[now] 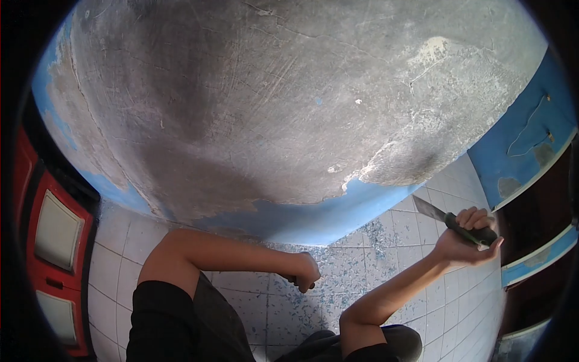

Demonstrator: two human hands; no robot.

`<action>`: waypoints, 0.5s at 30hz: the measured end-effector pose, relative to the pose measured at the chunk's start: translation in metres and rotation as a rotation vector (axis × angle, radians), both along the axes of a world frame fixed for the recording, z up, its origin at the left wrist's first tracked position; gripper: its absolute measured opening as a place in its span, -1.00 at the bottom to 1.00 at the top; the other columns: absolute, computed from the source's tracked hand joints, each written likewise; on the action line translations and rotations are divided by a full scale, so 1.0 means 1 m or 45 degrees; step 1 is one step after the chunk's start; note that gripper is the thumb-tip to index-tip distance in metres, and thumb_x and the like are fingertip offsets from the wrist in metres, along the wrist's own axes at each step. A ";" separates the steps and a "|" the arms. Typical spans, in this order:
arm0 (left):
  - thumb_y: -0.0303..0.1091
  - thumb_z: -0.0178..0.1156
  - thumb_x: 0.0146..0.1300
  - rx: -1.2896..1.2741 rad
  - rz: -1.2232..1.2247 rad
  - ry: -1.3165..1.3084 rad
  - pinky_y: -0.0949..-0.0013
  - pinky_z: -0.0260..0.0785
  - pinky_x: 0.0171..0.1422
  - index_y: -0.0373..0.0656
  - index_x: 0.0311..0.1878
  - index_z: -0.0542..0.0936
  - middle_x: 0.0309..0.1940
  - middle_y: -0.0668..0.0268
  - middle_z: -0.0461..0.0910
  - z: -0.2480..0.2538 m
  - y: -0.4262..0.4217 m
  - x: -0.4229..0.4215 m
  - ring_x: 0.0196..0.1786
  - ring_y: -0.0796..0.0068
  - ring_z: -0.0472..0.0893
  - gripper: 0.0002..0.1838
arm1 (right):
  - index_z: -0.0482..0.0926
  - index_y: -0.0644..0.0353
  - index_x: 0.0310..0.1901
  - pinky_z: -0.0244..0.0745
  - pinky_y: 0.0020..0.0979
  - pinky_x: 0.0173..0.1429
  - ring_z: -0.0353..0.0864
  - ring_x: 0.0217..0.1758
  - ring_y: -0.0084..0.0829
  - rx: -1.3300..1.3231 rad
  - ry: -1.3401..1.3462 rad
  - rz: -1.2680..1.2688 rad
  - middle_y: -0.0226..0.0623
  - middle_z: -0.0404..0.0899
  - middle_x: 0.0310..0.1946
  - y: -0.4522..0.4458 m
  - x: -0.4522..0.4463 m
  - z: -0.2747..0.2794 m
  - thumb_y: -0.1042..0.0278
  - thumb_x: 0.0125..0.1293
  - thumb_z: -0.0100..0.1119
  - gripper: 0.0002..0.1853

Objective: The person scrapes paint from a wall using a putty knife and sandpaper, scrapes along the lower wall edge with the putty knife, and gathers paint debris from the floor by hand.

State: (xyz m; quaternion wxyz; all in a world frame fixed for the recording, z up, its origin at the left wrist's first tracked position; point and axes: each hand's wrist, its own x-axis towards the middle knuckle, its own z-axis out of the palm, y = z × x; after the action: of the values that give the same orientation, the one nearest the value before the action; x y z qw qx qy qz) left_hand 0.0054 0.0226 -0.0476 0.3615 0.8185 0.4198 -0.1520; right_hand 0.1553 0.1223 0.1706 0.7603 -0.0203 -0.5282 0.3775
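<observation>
My right hand (467, 238) is closed around the dark green and black handle of a scraper (429, 209), whose flat metal blade points up and left. The blade is near the lower right edge of the wall and appears apart from it. Lower in the middle, my left hand (304, 271) is curled closed above the floor; what it holds, if anything, is hidden. In front stands a wall (271, 108) with grey bare plaster over most of it. Blue paint (301, 217) remains along its bottom, with a ragged edge.
Blue and white paint flakes lie scattered over the tiled floor (350, 271). A red cabinet (51, 280) with pale panels stands at the left. At the right is a blue wall (512, 120) with loose wires and dark openings. My bent knees are below.
</observation>
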 end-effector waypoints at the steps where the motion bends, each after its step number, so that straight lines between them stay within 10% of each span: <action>1: -0.17 0.11 -0.16 -0.003 0.000 0.003 0.21 0.36 -0.28 -0.17 -0.39 0.59 -0.45 0.20 0.56 0.000 0.000 -0.001 -0.32 0.22 0.54 -0.69 | 0.19 0.10 -0.71 -0.16 -0.58 -0.65 -0.01 -0.75 -0.60 0.033 0.023 0.133 -0.46 0.09 -0.80 -0.001 -0.004 -0.001 -0.18 0.10 -0.30 -0.50; 4: -0.15 0.10 -0.15 0.024 0.005 0.041 0.22 0.36 -0.27 -0.19 -0.37 0.58 -0.44 0.19 0.56 -0.002 -0.001 -0.002 -0.32 0.22 0.54 -0.67 | 0.17 0.08 -0.75 -0.12 -0.56 -0.63 -0.01 -0.76 -0.60 0.236 -0.062 0.561 -0.47 0.04 -0.86 0.007 0.009 -0.001 -0.19 0.09 -0.32 -0.49; 11: -0.14 0.10 -0.14 0.010 -0.052 0.120 0.21 0.36 -0.29 -0.17 -0.35 0.57 -0.45 0.20 0.56 0.002 -0.005 -0.007 -0.32 0.22 0.54 -0.67 | 0.15 0.06 -0.75 -0.10 -0.52 -0.65 -0.01 -0.77 -0.63 0.547 -0.086 0.252 -0.48 0.07 -0.84 -0.004 0.032 0.020 -0.20 0.10 -0.35 -0.49; 13: -0.14 0.10 -0.13 0.014 -0.076 0.141 0.22 0.36 -0.30 -0.17 -0.36 0.57 -0.45 0.21 0.56 0.002 -0.008 -0.003 -0.32 0.22 0.54 -0.68 | 0.17 0.09 -0.75 -0.13 -0.53 -0.71 0.04 -0.80 -0.58 0.443 0.012 -0.153 -0.41 0.11 -0.83 0.042 0.004 -0.006 -0.19 0.15 -0.39 -0.46; 15: -0.15 0.10 -0.11 -0.018 -0.109 0.198 0.22 0.36 -0.31 -0.14 -0.34 0.57 -0.46 0.22 0.56 0.010 -0.008 -0.001 -0.34 0.23 0.54 -0.70 | 0.16 0.13 -0.77 -0.18 -0.52 -0.74 -0.02 -0.84 -0.58 0.035 -0.149 0.119 -0.40 0.07 -0.87 0.033 -0.008 -0.007 -0.15 0.16 -0.42 -0.45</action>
State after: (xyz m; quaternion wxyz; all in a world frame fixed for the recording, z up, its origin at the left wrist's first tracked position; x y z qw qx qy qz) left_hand 0.0041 0.0148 -0.0381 0.3269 0.8189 0.4100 -0.2336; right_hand 0.1476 0.1548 0.1633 0.7100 -0.0072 -0.5772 0.4034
